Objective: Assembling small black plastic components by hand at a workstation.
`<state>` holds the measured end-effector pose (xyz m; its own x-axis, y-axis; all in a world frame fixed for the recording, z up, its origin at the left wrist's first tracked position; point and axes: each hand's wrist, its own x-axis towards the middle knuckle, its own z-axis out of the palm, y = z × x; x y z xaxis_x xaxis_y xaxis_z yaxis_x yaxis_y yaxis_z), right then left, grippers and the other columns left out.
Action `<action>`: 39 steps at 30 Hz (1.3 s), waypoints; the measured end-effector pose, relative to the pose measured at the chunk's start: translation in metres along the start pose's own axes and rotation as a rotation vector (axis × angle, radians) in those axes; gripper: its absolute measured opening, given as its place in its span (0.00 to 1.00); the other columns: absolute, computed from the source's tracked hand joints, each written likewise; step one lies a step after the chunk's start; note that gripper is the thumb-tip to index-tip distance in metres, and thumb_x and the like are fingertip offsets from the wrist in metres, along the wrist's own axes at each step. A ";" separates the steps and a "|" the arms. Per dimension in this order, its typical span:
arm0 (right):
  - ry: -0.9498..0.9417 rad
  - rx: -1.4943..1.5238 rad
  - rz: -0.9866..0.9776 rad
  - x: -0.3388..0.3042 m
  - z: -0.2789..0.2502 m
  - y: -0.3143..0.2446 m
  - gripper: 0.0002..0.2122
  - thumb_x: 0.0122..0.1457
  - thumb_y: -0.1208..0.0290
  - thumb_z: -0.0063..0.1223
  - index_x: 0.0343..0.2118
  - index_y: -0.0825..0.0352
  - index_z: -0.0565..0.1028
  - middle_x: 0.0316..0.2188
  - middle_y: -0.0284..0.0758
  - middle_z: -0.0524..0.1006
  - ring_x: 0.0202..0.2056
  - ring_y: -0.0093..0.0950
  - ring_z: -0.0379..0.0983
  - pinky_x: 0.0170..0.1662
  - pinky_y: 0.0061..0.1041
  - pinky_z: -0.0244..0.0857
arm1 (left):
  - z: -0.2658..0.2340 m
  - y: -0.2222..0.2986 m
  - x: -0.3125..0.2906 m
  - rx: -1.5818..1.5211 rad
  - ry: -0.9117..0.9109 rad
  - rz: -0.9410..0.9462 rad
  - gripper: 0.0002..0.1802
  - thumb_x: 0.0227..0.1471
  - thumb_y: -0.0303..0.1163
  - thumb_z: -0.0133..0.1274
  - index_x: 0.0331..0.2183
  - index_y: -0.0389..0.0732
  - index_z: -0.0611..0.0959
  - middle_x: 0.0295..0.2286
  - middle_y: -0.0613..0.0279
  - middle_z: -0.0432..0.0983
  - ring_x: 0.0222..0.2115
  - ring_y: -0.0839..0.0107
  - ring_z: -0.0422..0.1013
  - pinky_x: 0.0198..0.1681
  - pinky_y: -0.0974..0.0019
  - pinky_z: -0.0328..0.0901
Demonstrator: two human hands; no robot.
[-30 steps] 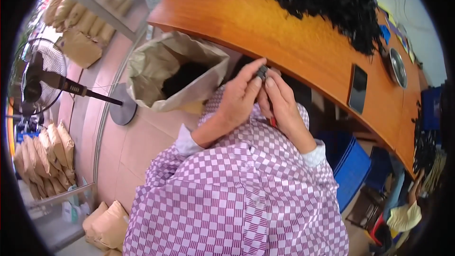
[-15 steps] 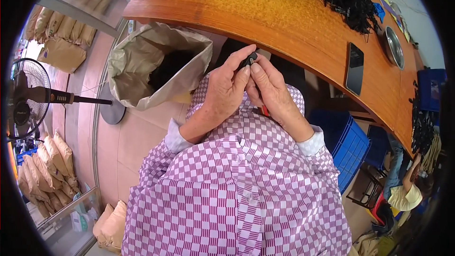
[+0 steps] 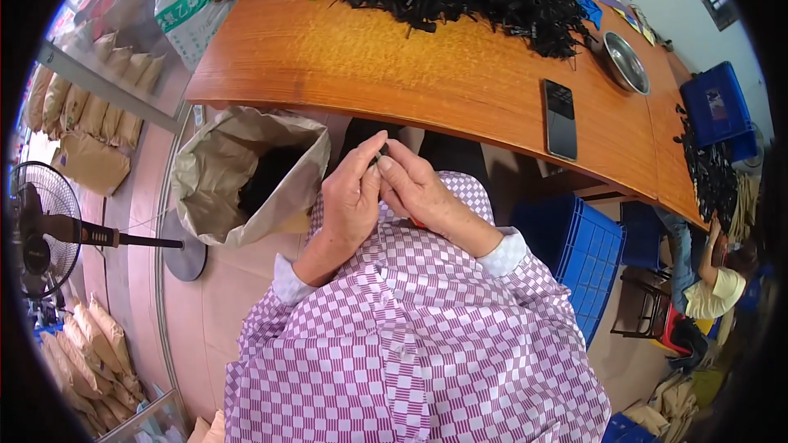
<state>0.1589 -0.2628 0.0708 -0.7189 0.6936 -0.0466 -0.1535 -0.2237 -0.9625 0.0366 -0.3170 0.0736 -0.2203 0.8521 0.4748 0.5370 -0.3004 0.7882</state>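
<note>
My left hand [image 3: 349, 195] and my right hand [image 3: 420, 190] meet over my lap, just below the table's front edge. Between their fingertips is a small black piece [image 3: 382, 151], mostly covered, so its kind does not show. Both hands are closed, thumbs and forefingers pinching it. To the left of my left hand stands an open paper sack [image 3: 194, 197] with a dark mass inside. Across the wooden table [image 3: 328, 66] lies a large heap of small black parts [image 3: 480, 2]. A bit of red shows beneath my right hand.
A black phone [image 3: 561, 119] and a metal bowl [image 3: 626, 63] sit on the table's right part. Below it stands a blue crate [image 3: 588, 258]. A standing fan [image 3: 39, 230] is at left, near filled paper sacks [image 3: 90, 344]. Another person [image 3: 712, 294] works at far right.
My view has shifted, so the table, sack and crate appear lower and more of the black heap shows. Both hands remain together on the black piece, which is now more hidden by the fingers.
</note>
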 end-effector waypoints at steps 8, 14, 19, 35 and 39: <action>-0.081 -0.024 0.088 0.019 -0.006 -0.002 0.12 0.66 0.66 0.35 0.45 0.67 0.66 0.13 0.23 0.60 0.13 0.13 0.53 0.15 0.14 0.46 | -0.003 -0.009 0.001 -0.134 0.009 -0.199 0.19 0.53 0.18 0.45 0.48 0.37 0.72 0.40 0.61 0.74 0.35 0.77 0.70 0.37 0.75 0.66; 0.032 0.239 0.093 0.006 -0.016 -0.013 0.13 0.66 0.63 0.36 0.45 0.67 0.67 0.15 0.24 0.61 0.13 0.14 0.52 0.16 0.15 0.46 | 0.003 -0.006 0.012 -0.584 -0.100 -0.371 0.19 0.56 0.20 0.42 0.51 0.37 0.67 0.36 0.64 0.71 0.31 0.84 0.66 0.32 0.79 0.64; -0.001 0.237 0.117 0.008 -0.016 -0.007 0.14 0.66 0.62 0.37 0.47 0.66 0.66 0.15 0.25 0.62 0.13 0.15 0.52 0.16 0.14 0.45 | -0.001 -0.010 0.009 -0.586 -0.145 -0.431 0.20 0.56 0.20 0.42 0.51 0.37 0.67 0.36 0.65 0.71 0.33 0.82 0.67 0.33 0.78 0.64; 0.018 -0.138 0.020 0.068 -0.026 -0.002 0.14 0.65 0.68 0.37 0.49 0.68 0.65 0.18 0.28 0.63 0.20 0.15 0.59 0.24 0.16 0.57 | -0.005 -0.029 0.064 0.138 -0.019 -0.088 0.17 0.46 0.18 0.49 0.42 0.35 0.77 0.37 0.47 0.76 0.37 0.55 0.74 0.38 0.63 0.69; -0.047 -0.219 0.063 0.088 -0.044 -0.003 0.15 0.64 0.66 0.41 0.49 0.68 0.65 0.20 0.34 0.70 0.22 0.19 0.66 0.26 0.20 0.62 | -0.007 -0.040 0.073 0.196 -0.036 -0.115 0.17 0.47 0.19 0.49 0.42 0.35 0.77 0.36 0.48 0.76 0.35 0.55 0.75 0.37 0.65 0.69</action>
<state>0.1259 -0.1707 0.0577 -0.7536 0.6495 -0.1007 0.0399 -0.1078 -0.9934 -0.0063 -0.2458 0.0790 -0.2621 0.8915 0.3695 0.6591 -0.1143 0.7433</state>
